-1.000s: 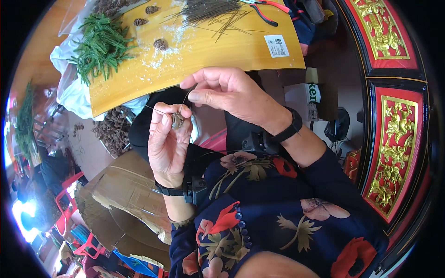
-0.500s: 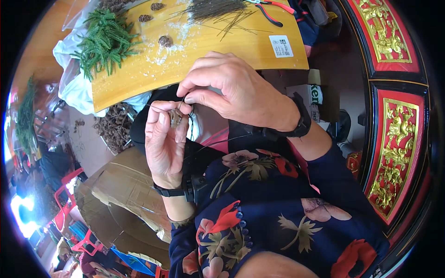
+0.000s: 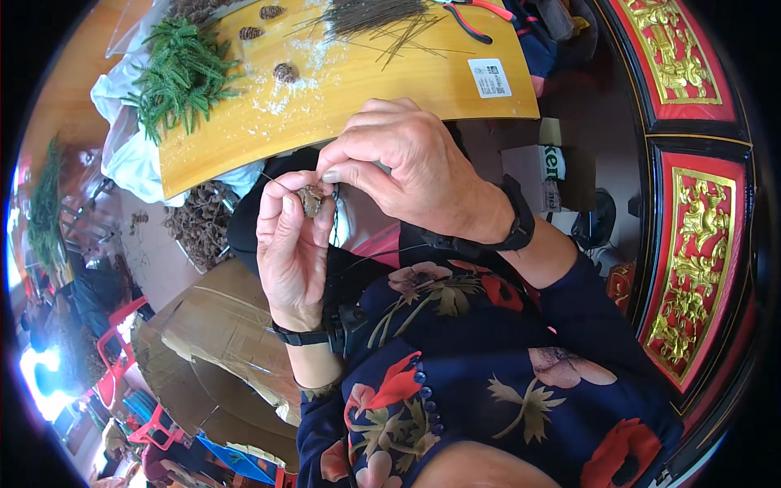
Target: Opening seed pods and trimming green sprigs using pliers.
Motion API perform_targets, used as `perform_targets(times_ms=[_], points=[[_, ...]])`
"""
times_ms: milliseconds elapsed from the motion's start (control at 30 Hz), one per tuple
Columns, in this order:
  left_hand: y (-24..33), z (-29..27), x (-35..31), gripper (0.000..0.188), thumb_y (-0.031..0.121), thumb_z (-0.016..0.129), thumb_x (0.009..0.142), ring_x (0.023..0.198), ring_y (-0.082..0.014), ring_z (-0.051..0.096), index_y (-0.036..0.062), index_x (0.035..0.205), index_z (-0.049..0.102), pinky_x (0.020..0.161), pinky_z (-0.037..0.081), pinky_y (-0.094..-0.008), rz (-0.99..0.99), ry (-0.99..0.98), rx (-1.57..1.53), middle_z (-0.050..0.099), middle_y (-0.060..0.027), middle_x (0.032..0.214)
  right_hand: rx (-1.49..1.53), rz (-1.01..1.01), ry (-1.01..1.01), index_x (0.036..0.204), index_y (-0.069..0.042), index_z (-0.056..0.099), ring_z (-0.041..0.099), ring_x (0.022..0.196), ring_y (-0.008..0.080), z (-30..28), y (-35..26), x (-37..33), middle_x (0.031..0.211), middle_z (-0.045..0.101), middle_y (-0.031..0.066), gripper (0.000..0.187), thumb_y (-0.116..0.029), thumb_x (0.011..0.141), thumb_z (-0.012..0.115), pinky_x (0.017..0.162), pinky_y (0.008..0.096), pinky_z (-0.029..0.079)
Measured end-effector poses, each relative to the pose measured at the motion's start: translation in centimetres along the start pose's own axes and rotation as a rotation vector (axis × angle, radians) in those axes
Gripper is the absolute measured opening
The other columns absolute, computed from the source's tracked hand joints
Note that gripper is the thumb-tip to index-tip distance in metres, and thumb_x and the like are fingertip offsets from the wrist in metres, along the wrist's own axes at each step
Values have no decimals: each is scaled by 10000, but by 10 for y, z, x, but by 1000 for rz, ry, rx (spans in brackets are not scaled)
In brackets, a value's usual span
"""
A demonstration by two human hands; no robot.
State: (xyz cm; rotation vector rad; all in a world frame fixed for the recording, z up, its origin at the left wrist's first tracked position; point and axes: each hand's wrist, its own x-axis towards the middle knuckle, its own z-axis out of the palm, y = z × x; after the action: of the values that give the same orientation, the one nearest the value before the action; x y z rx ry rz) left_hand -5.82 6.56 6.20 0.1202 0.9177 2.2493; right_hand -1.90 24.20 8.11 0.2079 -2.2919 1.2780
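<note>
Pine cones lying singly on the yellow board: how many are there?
3: one cone near the picture's top edge, a second cone just below-left, and a third cone by the white flakes. Others may hide under the greenery.

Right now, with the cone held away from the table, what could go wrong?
The pine cone is held in the left hand, short of the table, so a slip might drop it. The thin wire poking out beside that hand could prick it. The pliers, near the table's right edge, might get knocked off.
</note>
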Motion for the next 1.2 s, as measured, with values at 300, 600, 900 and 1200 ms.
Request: perform_targets(times_ms=[300, 600, 900, 1200], points=[[1, 5, 0, 168, 126, 496, 952, 934, -147, 578, -5, 1047, 539, 822, 504, -254, -24, 4, 42, 589, -96, 1011, -6, -30, -60, 802, -47, 664, 587, 689, 206, -6, 5, 1, 661, 591, 58, 41, -82, 781, 667, 625, 300, 449], [-5, 23, -3, 161, 118, 511, 944, 616, -58, 394, 8, 1031, 591, 538, 303, -184, 18, 214, 347, 626, -62, 880, 484, 279, -303, 875, 16, 626, 584, 727, 89, 2, 3, 14, 800, 628, 46, 134, -118, 868, 623, 659, 235, 466], [2, 11, 2, 182, 126, 519, 936, 698, -66, 510, 2, 1047, 592, 652, 424, -176, -35, 150, 251, 637, -100, 961, 780, 564, -44, 982, 16, 640, 582, 774, 69, 18, 14, -2, 908, 650, 22, 156, -109, 909, 581, 686, 212, 464], [2, 6, -3, 176, 106, 531, 917, 725, -88, 528, 20, 1067, 559, 657, 428, -181, -31, 116, 79, 627, -117, 947, 727, 561, -217, 1025, -10, 673, 599, 746, 73, 7, 13, -16, 854, 672, 27, 177, -105, 897, 597, 688, 214, 475]])
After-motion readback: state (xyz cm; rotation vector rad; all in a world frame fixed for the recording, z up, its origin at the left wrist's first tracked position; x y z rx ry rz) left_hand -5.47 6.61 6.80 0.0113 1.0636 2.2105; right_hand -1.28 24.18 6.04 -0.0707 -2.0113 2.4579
